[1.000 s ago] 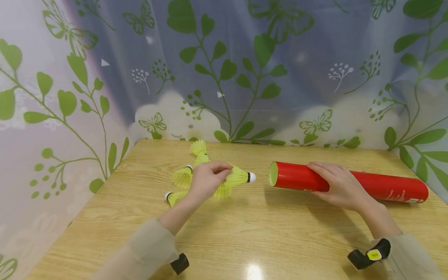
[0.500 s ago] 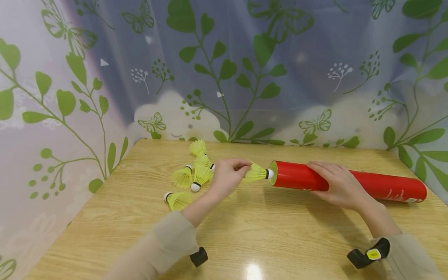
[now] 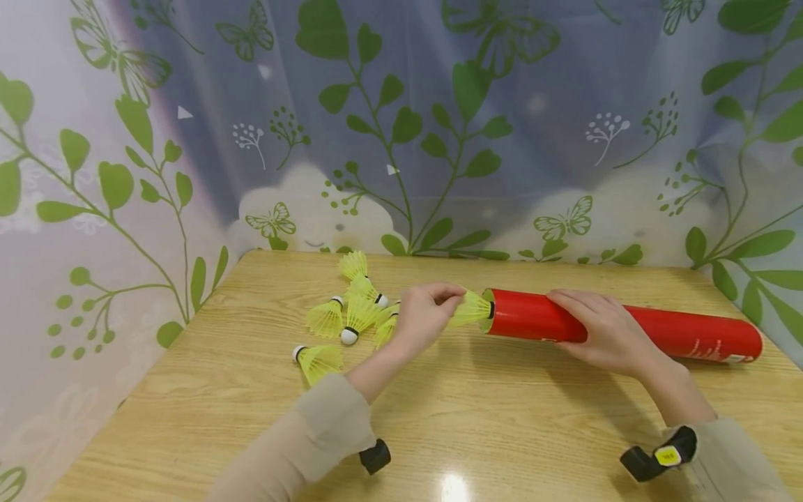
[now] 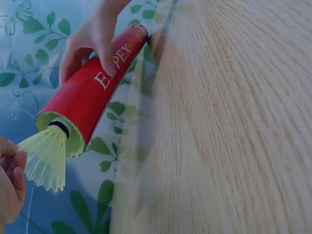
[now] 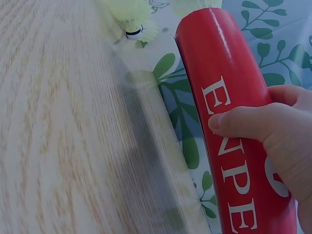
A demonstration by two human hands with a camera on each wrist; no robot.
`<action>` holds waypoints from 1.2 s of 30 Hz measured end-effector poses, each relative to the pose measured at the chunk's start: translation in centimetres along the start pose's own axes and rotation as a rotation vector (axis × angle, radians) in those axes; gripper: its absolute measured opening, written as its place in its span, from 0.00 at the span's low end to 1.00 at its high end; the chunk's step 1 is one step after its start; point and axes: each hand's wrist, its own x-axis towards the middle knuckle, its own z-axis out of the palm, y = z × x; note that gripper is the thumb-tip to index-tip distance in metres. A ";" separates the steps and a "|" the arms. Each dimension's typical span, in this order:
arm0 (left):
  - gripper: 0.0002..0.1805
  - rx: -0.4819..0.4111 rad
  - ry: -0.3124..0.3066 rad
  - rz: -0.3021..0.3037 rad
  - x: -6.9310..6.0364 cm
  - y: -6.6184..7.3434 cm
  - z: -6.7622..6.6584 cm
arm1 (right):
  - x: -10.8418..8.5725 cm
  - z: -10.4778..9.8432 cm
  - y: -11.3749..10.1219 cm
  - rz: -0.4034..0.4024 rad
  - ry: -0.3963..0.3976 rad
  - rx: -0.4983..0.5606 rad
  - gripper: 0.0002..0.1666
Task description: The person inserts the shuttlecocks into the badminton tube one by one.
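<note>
Yellow throughout its ribbed skirt, the shuttlecock [image 3: 473, 309] sits at the mouth of the red tube [image 3: 674, 331], its white cork just inside the rim, its black band about level with the edge and the flared skirt outside. The left hand [image 3: 426, 314] pinches the skirt's wide edge between thumb and fingertips. The right hand [image 3: 605, 331] is wrapped over the tube, thumb on one side and fingers on the other.

The likeliest trouble is the skirt snagging on the rim, caused by the shuttlecock going in askew. A hard pinch could also bend the skirt's edge, and a slack right-hand grip might let the tube roll or slide away.

The shuttlecock points cork-first to the person's right, into the tube. Its long axis runs nearly level and close to the tube's own line in the head view; the left wrist view shows it at a slight angle to that line.

Loose shuttlecocks [image 3: 360, 314] lie in a cluster to the left on the wooden table [image 3: 533, 432], facing various ways. Behind rises a leaf-printed curtain [image 3: 439, 202].
</note>
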 end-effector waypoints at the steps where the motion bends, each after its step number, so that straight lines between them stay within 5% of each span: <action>1: 0.06 -0.004 -0.002 0.003 0.0 0.0 0.1 | 0.0 0.0 0.0 0.002 -0.002 -0.001 0.49; 14: 0.06 -0.003 -0.037 -0.006 0.2 0.0 2.2 | 0.1 0.3 0.3 -0.011 -0.003 0.006 0.49; 26: 0.11 -0.242 -0.012 -0.199 0.3 -0.2 2.8 | -0.1 0.2 0.2 0.002 -0.004 0.000 0.50; 36: 0.06 -0.182 -0.026 -0.237 0.0 0.0 2.5 | -0.2 0.1 0.2 -0.007 -0.008 0.003 0.49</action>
